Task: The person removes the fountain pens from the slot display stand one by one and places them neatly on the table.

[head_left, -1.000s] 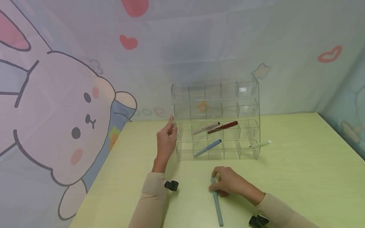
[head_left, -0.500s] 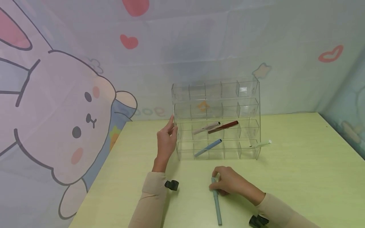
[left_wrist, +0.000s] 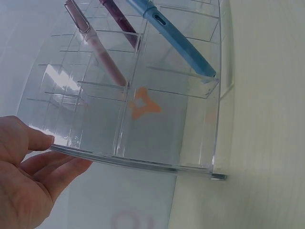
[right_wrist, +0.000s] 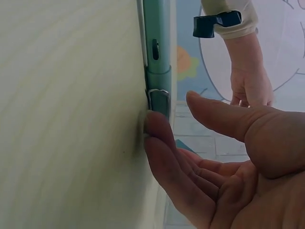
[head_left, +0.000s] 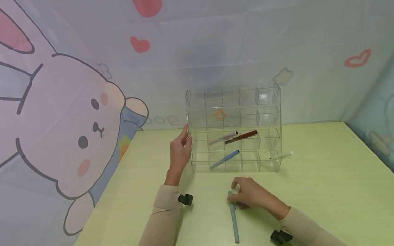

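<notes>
Going left to right: the left hand [head_left: 179,152], middle of the frame, has not moved over the last second. Its fingers are straight and rest against the left edge of the clear acrylic rack [head_left: 267,118], steadying it rather than gripping it; the left wrist view shows the fingertips [left_wrist: 57,160] lying along that edge.

Inside the rack sit a pinkish pen [head_left: 223,138], a dark red pen [head_left: 241,136] and, a row lower, a blue pen [head_left: 224,159]; a pale pen [head_left: 281,156] pokes out at the rack's lower right.

The change is at the right hand [head_left: 250,196], lower centre. A second ago it lay curled over the top of the grey-green pen [head_left: 234,220]; now the fingers have lifted and loosened, with thumb apart. From the right wrist view only a fingertip [right_wrist: 157,125] touches the pen's capped end. So I judge the pen is not gripped yet. It lies flat on the bench [head_left: 323,177], in front of the rack, running toward the bottom edge.
</notes>
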The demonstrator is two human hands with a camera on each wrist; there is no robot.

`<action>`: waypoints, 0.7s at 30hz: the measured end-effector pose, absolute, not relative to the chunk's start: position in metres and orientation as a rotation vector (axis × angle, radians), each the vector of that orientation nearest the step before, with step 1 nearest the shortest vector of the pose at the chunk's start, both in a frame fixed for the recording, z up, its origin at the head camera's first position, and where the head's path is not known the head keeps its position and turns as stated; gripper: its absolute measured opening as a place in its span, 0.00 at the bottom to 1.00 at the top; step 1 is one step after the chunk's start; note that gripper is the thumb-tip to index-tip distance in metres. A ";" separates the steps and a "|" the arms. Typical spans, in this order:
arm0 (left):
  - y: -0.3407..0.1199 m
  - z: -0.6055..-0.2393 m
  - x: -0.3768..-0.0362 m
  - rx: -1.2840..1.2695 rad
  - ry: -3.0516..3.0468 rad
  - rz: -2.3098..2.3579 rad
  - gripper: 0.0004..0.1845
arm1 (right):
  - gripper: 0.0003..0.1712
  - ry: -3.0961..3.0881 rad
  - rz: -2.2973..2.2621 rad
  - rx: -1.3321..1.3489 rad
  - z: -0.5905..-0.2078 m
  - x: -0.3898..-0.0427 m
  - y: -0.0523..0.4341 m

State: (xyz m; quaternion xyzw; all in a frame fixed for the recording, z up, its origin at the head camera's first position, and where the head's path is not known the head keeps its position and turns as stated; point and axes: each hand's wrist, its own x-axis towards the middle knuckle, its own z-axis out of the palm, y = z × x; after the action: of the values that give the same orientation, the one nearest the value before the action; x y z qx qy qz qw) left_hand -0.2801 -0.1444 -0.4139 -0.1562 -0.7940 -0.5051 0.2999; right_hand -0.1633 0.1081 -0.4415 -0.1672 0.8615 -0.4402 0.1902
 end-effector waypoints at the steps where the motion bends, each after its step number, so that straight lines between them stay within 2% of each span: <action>1: -0.144 -0.414 -0.280 -0.413 -2.109 -1.342 0.27 | 0.24 2.424 -1.231 -0.468 -0.440 -0.163 0.108; 9: -0.144 -0.411 -0.277 -0.397 -2.125 -1.351 0.27 | 0.24 2.446 -1.255 -0.480 -0.420 -0.163 0.117; 16: -0.144 -0.411 -0.276 -0.368 -2.144 -1.317 0.30 | 0.25 2.495 -1.308 -0.450 -0.395 -0.165 0.132; 21: -0.144 -0.414 -0.278 -0.382 -2.127 -1.297 0.28 | 0.24 2.532 -1.339 -0.428 -0.385 -0.166 0.140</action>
State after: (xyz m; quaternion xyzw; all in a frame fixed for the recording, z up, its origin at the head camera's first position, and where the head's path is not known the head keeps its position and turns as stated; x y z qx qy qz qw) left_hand -0.2775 -0.1436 -0.4136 -0.1442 -0.8035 -0.4900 0.3058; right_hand -0.1663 0.1400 -0.3852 -0.1468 0.8677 -0.4588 0.1227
